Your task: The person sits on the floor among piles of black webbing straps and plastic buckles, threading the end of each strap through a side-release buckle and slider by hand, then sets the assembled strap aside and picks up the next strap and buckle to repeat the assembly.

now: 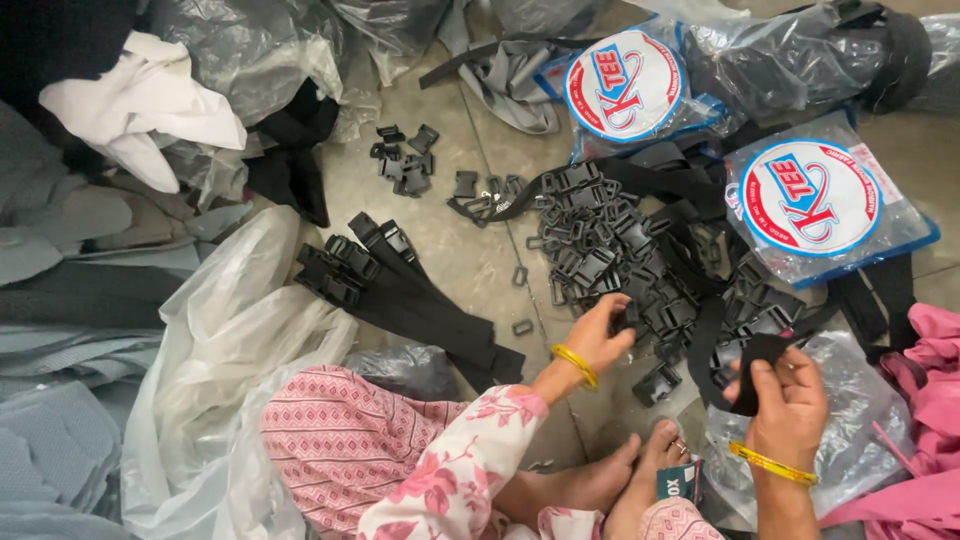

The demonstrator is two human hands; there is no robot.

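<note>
While you sit on the floor (470, 250), your left hand (598, 335) reaches into the heap of black plastic buckles (610, 250), its fingers closed on one buckle at the near edge of the heap. Your right hand (785, 395) pinches the end of a black webbing strap (745, 365) between thumb and fingers; the strap loops up and back into the buckle heap. Both wrists wear a yellow bangle (575, 365). To the left of the heap lies a bundle of finished straps with buckles (400, 290), flat on the floor and well apart from your hands. Beyond the heap sit two bagged rolls with round white labels (810, 200), one behind the other. A clear plastic bag (860, 410) lies under your right hand, pink cloth (930, 370) just beside it. White plastic sheeting (230, 330) covers the floor by your left knee.
</note>
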